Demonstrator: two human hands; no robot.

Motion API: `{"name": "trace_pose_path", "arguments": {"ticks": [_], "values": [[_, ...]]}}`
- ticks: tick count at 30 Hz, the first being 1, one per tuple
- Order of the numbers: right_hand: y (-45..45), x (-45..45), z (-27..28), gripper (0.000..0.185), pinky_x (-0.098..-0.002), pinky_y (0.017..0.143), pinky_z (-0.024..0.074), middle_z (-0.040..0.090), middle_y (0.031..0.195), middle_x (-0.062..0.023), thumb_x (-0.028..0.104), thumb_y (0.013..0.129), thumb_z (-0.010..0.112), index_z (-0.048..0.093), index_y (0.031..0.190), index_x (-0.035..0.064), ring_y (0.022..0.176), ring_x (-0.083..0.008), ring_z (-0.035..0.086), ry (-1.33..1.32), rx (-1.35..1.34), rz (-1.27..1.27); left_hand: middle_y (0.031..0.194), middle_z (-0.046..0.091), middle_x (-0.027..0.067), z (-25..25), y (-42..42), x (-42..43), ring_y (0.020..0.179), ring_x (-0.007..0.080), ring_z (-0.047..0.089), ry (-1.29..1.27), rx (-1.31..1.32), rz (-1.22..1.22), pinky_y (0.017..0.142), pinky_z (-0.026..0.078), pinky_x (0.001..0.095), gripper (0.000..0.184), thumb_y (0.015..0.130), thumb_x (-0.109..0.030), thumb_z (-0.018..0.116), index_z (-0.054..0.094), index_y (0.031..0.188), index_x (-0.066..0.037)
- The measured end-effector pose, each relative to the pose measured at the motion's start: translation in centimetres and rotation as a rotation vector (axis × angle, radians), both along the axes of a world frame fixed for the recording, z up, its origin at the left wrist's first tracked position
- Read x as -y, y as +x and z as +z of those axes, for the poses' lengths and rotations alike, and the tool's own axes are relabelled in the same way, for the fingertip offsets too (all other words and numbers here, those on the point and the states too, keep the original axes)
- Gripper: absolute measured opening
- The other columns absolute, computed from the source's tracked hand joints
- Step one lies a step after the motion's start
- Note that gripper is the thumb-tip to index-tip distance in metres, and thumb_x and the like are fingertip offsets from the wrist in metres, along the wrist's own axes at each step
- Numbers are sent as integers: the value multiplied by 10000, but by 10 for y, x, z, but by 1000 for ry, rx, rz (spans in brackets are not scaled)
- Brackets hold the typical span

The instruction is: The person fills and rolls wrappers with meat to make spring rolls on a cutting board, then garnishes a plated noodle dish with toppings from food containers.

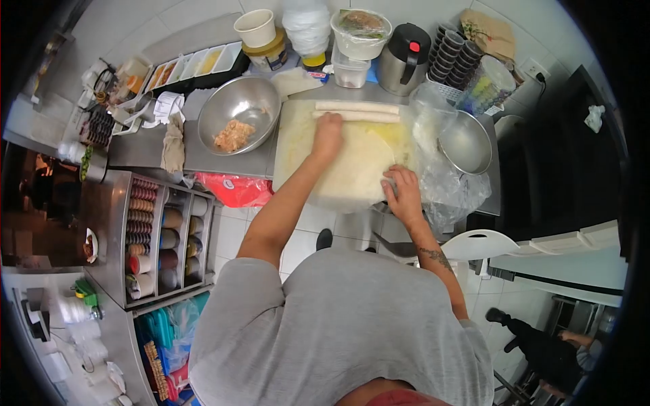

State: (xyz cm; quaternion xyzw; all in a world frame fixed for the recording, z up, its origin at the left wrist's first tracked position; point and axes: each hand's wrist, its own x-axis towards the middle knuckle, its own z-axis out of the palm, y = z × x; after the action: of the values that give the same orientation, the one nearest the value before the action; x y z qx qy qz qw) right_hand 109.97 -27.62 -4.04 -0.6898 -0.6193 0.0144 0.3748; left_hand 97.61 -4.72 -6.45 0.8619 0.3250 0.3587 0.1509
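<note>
Far left, below counter height: steel shelf unit [162, 233], cups and lids stacked on their sides, probably to fit many into narrow bays. On the counter, a crumpled cloth [173, 145] hangs over the front edge, perhaps for quick wiping. Behind and to its right, a black-framed condiment tray [237, 66], foods parted by compartment, against the wall.

Next, wide steel mixing bowl [237, 95], a clump of orange-pink mixture [233, 136] low on its near side. Bowl stands just beside the cutting board [290, 152], presumably for short reach.

Left hand [328, 137] at the left part of the nearer pale roll [372, 117]; fingers curled and close together, seemingly steadying it. Tips hidden: cannot tell whether they pinch. Farther roll [357, 107] lies parallel behind, at the board's far edge, leaving the near area for the flat pale sheet [349, 162].

Right hand [404, 191] over the board's near right edge, by the sheet; fingers slightly spread, pinching nothing that shows. Perhaps keeping sheet or board from sliding.

Right of the board, rumpled clear plastic [467, 193] around a round steel pan [466, 143], apparently pushed aside to leave working room.
</note>
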Motion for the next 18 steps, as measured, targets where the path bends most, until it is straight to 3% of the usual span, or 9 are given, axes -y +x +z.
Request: {"name": "trace_pose_path", "arguments": {"ticks": [3, 6, 9, 12, 18], "values": [[0, -1, -2, 204, -424, 915, 388, 572, 1098, -147, 140, 814, 609, 589, 992, 43, 1015, -349, 498, -2, 23, -10, 908, 551, 162, -3, 18, 19, 913, 363, 517, 8, 57, -328, 805, 430, 432, 214, 709, 106, 507, 587, 873, -6], [0, -1, -2, 202, -423, 913, 389, 572, 1096, -149, 135, 812, 611, 591, 991, 44, 1013, -349, 499, 2, 18, -2, 958, 538, 164, 0, 26, 15, 929, 357, 501, 76, -37, -103, 808, 429, 434, 239, 690, 100, 510, 589, 890, -5], [1, -2, -2, 199, -422, 920, 388, 572, 1099, -146, 134, 814, 609, 594, 992, 46, 1020, -350, 499, 1, 17, -1, 949, 523, 172, -3, 20, 23, 916, 361, 494, 213, 27, -208, 806, 429, 435, 272, 677, 92, 527, 585, 922, -8], [1, -1, -4, 201, -421, 928, 387, 572, 1101, -144, 135, 816, 608, 595, 996, 46, 1030, -351, 498, 24, 18, 6, 932, 516, 168, -3, -5, 10, 908, 361, 494, 182, -16, 63, 807, 421, 439, 275, 685, 79, 524, 572, 939, -13], [-1, 0, -2, 204, -419, 929, 389, 573, 1098, -142, 133, 819, 608, 592, 1001, 44, 1027, -350, 499, 23, 35, -9, 953, 514, 179, 7, -71, 35, 921, 373, 499, 133, -182, 138, 806, 420, 432, 178, 739, 48, 506, 539, 901, -18]]}}
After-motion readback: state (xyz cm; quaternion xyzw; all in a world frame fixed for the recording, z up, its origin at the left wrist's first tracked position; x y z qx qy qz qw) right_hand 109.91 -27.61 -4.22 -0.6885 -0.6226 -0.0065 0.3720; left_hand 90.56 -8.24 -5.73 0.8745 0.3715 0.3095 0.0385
